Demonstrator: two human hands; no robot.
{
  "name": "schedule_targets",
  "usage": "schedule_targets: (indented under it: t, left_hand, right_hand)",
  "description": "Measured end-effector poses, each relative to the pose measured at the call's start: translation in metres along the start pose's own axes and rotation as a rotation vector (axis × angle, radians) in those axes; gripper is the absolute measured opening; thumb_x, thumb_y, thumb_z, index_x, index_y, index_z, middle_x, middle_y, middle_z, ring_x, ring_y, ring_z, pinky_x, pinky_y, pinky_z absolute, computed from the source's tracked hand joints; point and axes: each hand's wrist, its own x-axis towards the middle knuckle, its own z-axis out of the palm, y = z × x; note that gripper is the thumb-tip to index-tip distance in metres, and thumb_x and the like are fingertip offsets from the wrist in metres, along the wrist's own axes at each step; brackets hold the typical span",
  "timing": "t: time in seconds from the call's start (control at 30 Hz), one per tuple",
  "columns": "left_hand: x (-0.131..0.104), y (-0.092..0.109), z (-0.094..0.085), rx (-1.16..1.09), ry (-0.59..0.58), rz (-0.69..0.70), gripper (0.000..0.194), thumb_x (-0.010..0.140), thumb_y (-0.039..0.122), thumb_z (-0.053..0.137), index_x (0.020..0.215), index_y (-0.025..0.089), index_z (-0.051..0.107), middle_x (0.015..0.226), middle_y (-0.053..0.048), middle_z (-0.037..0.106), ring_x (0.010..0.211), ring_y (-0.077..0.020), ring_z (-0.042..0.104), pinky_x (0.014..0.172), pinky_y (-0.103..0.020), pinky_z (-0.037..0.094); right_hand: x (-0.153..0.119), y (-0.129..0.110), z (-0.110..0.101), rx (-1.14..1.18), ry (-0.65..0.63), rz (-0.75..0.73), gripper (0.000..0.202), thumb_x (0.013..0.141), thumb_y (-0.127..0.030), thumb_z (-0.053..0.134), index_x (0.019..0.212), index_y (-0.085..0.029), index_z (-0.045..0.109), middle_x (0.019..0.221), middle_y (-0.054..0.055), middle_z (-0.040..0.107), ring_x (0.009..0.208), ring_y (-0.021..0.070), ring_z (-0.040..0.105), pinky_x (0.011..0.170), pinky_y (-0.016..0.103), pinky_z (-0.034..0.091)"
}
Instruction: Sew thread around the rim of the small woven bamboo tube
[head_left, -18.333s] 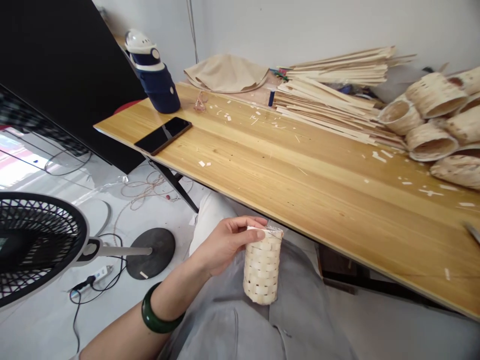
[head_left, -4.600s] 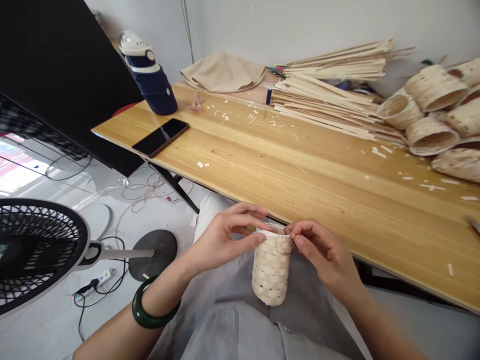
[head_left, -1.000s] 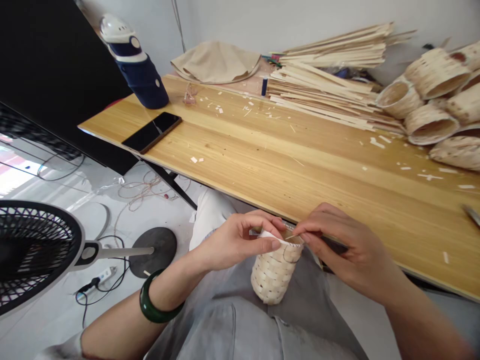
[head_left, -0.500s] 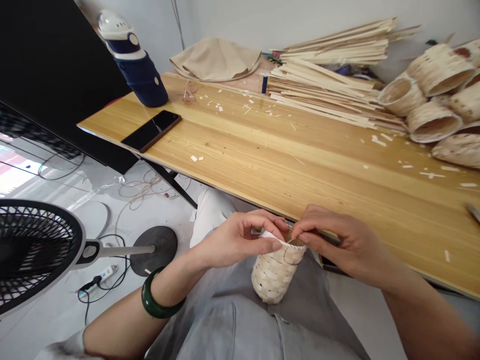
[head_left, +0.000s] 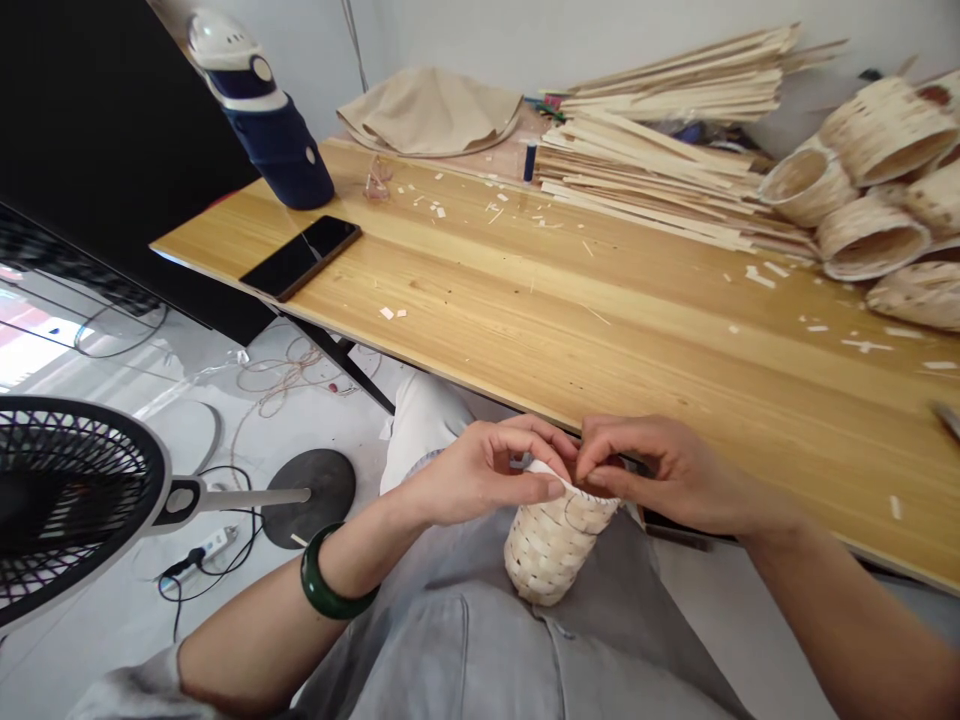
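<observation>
A small woven basket (head_left: 551, 552) of pale wood strips stands slightly tilted on my lap. My left hand (head_left: 499, 465) pinches its near-left rim, thumb outside and fingers over the edge. A white strip runs along the rim there, and dark thread stitches show along the right part, with a loop of thread hanging on the outer wall. At the basket's mouth my right hand (head_left: 637, 465) has thumb and fingertips closed together. Whatever it pinches is too small to make out. A green bangle (head_left: 334, 585) sits on my left wrist.
Across the wooden table (head_left: 465, 310) lie a phone (head_left: 301, 258), a blue bottle (head_left: 281, 150), wood strips (head_left: 652, 180), a thread spool (head_left: 529, 163) and scraps. Several bark tubes (head_left: 870, 240) are piled at right. A fan (head_left: 67, 500) stands on the left.
My right hand has shifted slightly left and its fingertips have dipped in at the basket's mouth. My left hand keeps its pinch on the rim.
</observation>
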Motion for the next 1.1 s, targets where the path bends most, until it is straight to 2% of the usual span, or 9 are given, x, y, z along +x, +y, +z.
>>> schedule_targets:
  t: [0.2, 0.43, 0.6, 0.7, 0.77, 0.83, 0.93, 1.0, 1.1]
  left_hand:
    - [0.004, -0.001, 0.001, 0.041, 0.03, -0.002, 0.003, 0.077, 0.017, 0.077, 0.078, 0.02, 0.077, 0.105, -0.006, 0.064, 0.104, -0.0196, 0.061, 0.093, -0.032, 0.049]
    - [0.004, 0.003, -0.002, 0.045, -0.015, -0.02, 0.003, 0.081, 0.019, 0.074, 0.083, 0.02, 0.077, 0.105, -0.007, 0.067, 0.101, -0.0193, 0.063, 0.091, -0.033, 0.049]
    - [0.004, 0.001, -0.002, 0.028, -0.028, -0.018, 0.004, 0.082, 0.016, 0.073, 0.081, 0.019, 0.075, 0.103, -0.005, 0.066, 0.098, -0.017, 0.062, 0.089, -0.03, 0.048]
    - [0.004, -0.003, -0.003, 0.054, -0.028, -0.028, 0.002, 0.081, 0.018, 0.074, 0.079, 0.018, 0.074, 0.101, -0.005, 0.065, 0.098, -0.0172, 0.061, 0.088, -0.03, 0.048]
    - [0.004, -0.002, -0.003, 0.056, -0.007, -0.032, 0.003, 0.081, 0.02, 0.074, 0.078, 0.018, 0.073, 0.099, -0.005, 0.065, 0.095, -0.0178, 0.062, 0.086, -0.03, 0.048]
    - [0.003, 0.0, -0.003, 0.05, 0.037, -0.015, 0.005, 0.081, 0.021, 0.074, 0.077, 0.018, 0.073, 0.094, -0.005, 0.065, 0.096, -0.019, 0.062, 0.086, -0.031, 0.049]
    - [-0.001, 0.006, -0.003, 0.081, 0.12, 0.041, 0.005, 0.081, 0.021, 0.074, 0.076, 0.019, 0.074, 0.09, -0.005, 0.065, 0.11, -0.0223, 0.061, 0.092, -0.031, 0.048]
    - [-0.004, 0.009, -0.004, 0.132, 0.168, 0.088, 0.005, 0.082, 0.021, 0.074, 0.077, 0.02, 0.074, 0.09, -0.005, 0.065, 0.118, -0.0235, 0.058, 0.097, -0.032, 0.046]
    - [-0.01, 0.015, -0.006, 0.199, 0.265, 0.181, 0.006, 0.083, 0.022, 0.072, 0.078, 0.02, 0.074, 0.09, -0.005, 0.066, 0.12, -0.0243, 0.058, 0.099, -0.034, 0.046]
  right_hand:
    - [-0.002, 0.001, 0.004, 0.006, -0.009, -0.043, 0.016, 0.094, -0.027, 0.058, 0.083, -0.02, 0.068, 0.075, -0.001, 0.057, 0.068, 0.0115, 0.052, 0.063, 0.025, 0.041]
    - [0.0, -0.011, -0.007, -0.115, -0.02, 0.03, 0.012, 0.092, -0.03, 0.062, 0.089, -0.021, 0.069, 0.083, 0.0, 0.063, 0.076, 0.0133, 0.058, 0.07, 0.027, 0.044]
    - [0.003, -0.012, -0.009, -0.092, -0.008, -0.024, 0.015, 0.091, -0.028, 0.063, 0.08, -0.02, 0.068, 0.08, 0.0, 0.063, 0.076, 0.013, 0.059, 0.071, 0.027, 0.045]
    - [0.007, -0.013, -0.006, -0.05, -0.058, -0.048, 0.014, 0.09, -0.028, 0.064, 0.08, -0.02, 0.069, 0.082, 0.001, 0.064, 0.077, 0.013, 0.06, 0.071, 0.027, 0.046]
    - [0.009, -0.016, -0.007, -0.11, -0.054, -0.035, 0.011, 0.09, -0.027, 0.063, 0.085, -0.021, 0.071, 0.083, 0.001, 0.065, 0.079, 0.0135, 0.061, 0.072, 0.027, 0.046]
    - [0.008, -0.02, -0.01, -0.221, 0.039, -0.033, 0.013, 0.091, -0.028, 0.063, 0.098, -0.023, 0.072, 0.085, 0.001, 0.066, 0.082, 0.0151, 0.061, 0.074, 0.029, 0.047]
    - [-0.002, -0.024, -0.014, -0.325, 0.256, -0.047, 0.021, 0.091, -0.031, 0.063, 0.108, -0.026, 0.072, 0.089, 0.003, 0.067, 0.084, 0.0171, 0.062, 0.075, 0.03, 0.048]
    - [-0.015, -0.026, -0.013, -0.256, 0.352, -0.008, 0.016, 0.089, -0.034, 0.066, 0.101, -0.026, 0.074, 0.089, 0.004, 0.068, 0.079, 0.0164, 0.062, 0.071, 0.029, 0.049]
    - [-0.039, -0.029, -0.003, 0.017, 0.444, 0.136, 0.018, 0.087, -0.041, 0.07, 0.095, -0.026, 0.073, 0.077, 0.002, 0.067, 0.065, 0.0139, 0.061, 0.061, 0.026, 0.05]
